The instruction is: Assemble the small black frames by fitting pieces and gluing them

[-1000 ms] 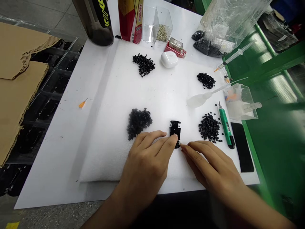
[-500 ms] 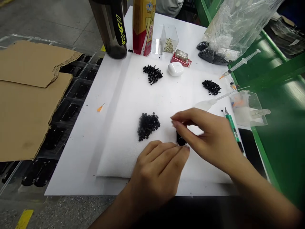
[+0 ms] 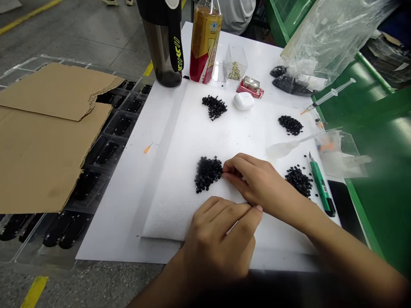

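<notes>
The right hand point(image 3: 265, 184) was seen with its fingers drawn together, the fingertips point(image 3: 226, 172) just beside a heap of small black pieces point(image 3: 208, 173); whether anything was pinched between them could not be told. The left hand point(image 3: 218, 241) was curled over a white foam pad point(image 3: 173, 205), close beneath the right hand. A small dark piece point(image 3: 249, 204) was mostly hidden between the two hands, and its shape could not be made out. Further out on the pad, another black heap point(image 3: 298, 182) lay to the right, and two more were placed beyond the hands. A green utility knife point(image 3: 322, 188) and a squeeze pipette point(image 3: 282, 149) lay nearby, with a white earbud case point(image 3: 243, 101) and a dark tumbler point(image 3: 163, 47) farther off on the desk point(image 3: 112, 226).
</notes>
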`<state>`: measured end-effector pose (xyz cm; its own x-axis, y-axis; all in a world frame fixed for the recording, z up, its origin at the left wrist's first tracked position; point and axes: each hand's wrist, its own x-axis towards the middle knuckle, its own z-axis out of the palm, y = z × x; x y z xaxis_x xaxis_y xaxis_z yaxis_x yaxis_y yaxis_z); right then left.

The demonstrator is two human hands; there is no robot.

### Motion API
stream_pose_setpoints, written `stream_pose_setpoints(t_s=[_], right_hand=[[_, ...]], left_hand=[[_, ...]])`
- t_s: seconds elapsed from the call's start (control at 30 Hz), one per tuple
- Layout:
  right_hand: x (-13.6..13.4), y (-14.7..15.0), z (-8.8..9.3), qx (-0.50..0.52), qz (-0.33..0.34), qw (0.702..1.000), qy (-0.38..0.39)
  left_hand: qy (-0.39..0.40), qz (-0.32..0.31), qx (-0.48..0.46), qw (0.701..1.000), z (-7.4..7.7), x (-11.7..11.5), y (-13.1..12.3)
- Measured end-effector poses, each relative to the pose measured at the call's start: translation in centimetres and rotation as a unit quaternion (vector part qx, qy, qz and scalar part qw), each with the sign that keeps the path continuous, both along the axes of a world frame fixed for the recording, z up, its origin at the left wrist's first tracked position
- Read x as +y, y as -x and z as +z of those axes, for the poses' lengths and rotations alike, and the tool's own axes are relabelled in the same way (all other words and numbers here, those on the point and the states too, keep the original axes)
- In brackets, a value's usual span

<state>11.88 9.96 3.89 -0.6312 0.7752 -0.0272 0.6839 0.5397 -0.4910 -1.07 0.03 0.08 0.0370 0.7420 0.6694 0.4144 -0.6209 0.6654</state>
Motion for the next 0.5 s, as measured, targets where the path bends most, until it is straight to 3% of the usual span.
stream_pose_setpoints(t_s=[0.5], right_hand=[[-0.34,-0.39,-0.24,0.000,0.052,0.997,-0.048]], left_hand=[[0.019,0.004,0.019,1.000,0.08,-0.11,0.14]])
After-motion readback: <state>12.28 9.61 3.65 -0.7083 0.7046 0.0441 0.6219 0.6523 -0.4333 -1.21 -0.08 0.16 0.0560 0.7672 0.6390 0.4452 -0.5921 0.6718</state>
